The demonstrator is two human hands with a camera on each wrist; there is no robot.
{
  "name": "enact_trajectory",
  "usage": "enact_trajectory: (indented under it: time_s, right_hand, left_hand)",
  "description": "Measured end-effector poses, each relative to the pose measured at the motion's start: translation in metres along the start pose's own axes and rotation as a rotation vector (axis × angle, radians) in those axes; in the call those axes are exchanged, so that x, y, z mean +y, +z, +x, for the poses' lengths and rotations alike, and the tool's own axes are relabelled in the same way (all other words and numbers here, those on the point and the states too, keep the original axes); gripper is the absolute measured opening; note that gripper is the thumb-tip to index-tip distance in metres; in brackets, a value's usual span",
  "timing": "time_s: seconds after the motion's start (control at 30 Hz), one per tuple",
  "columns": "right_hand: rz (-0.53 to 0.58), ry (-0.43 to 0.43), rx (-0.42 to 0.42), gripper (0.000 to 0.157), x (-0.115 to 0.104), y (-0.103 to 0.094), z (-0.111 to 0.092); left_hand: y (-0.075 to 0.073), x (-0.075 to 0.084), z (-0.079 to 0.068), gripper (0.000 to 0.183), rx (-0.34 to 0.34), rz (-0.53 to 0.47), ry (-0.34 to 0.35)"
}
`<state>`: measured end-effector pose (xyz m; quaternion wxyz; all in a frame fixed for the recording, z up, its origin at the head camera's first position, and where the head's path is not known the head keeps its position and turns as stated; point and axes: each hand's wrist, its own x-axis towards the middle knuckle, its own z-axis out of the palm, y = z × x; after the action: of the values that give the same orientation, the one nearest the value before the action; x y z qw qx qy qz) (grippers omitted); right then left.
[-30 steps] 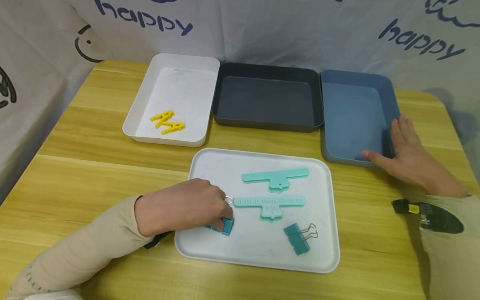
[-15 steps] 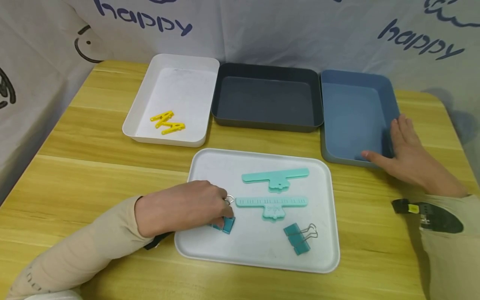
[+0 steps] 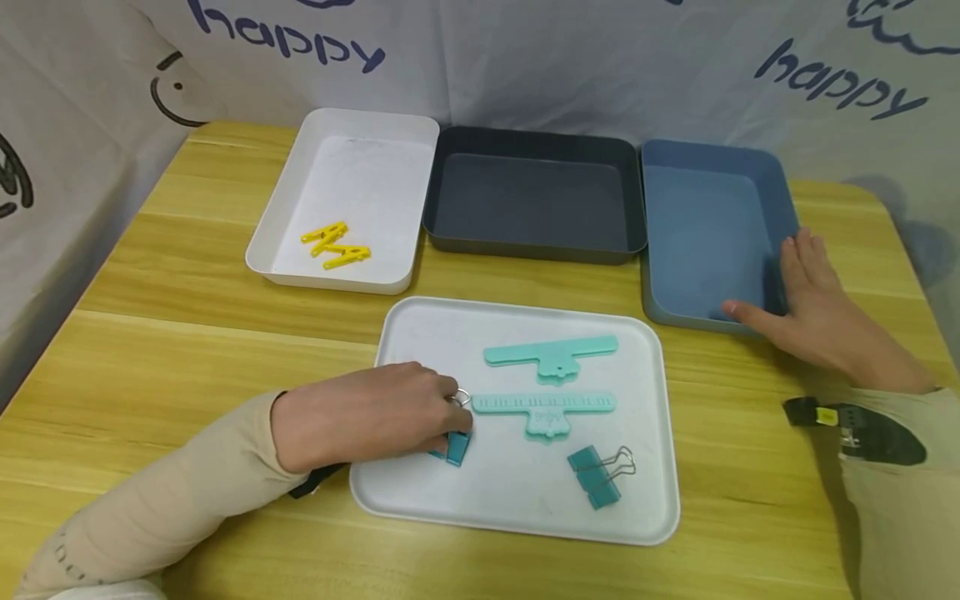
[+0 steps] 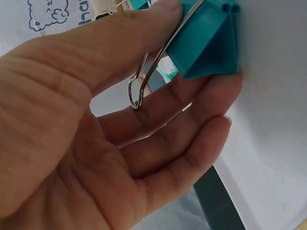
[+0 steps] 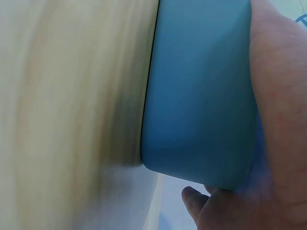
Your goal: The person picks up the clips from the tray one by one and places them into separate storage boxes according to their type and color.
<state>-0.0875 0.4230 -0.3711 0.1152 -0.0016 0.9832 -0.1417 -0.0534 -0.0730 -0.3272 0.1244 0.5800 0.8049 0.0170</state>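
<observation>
On the white tray, my left hand pinches a teal binder clip between thumb and fingers. In the left wrist view, the binder clip lies close to the tray surface, its wire handle along the thumb. Its far side is partly hidden by the hand in the head view. My right hand rests on the near right corner of the blue box, fingers straight along its right side and thumb over the front rim. A mint ruler-edged clip lies just right of the left hand.
Another mint clip and a second teal binder clip lie on the tray. Behind stand a white box holding yellow clothespins and a dark grey box. A printed cloth hangs at the back.
My left hand and its binder clip have shifted slightly right. The ruler-edged mint clip slid slightly right early on. My right hand has stayed on the blue box.
</observation>
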Motion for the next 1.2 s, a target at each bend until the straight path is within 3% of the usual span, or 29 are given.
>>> enact_trajectory:
  time_s: [0.37,0.73,1.2]
  right_hand:
    - [0.019,0.019,0.001,0.116,0.005,0.002,-0.004]
    - [0.022,-0.022,0.000,0.115,0.005,-0.003,0.000]
    - [0.012,-0.009,-0.030,0.116,0.002,-0.006,0.001]
  left_hand:
    - [-0.004,-0.001,0.004,0.013,-0.016,0.032,0.025]
    - [-0.003,-0.004,0.004,0.007,-0.028,0.036,0.056]
    - [-0.018,-0.012,0.005,0.008,0.039,0.030,0.059]
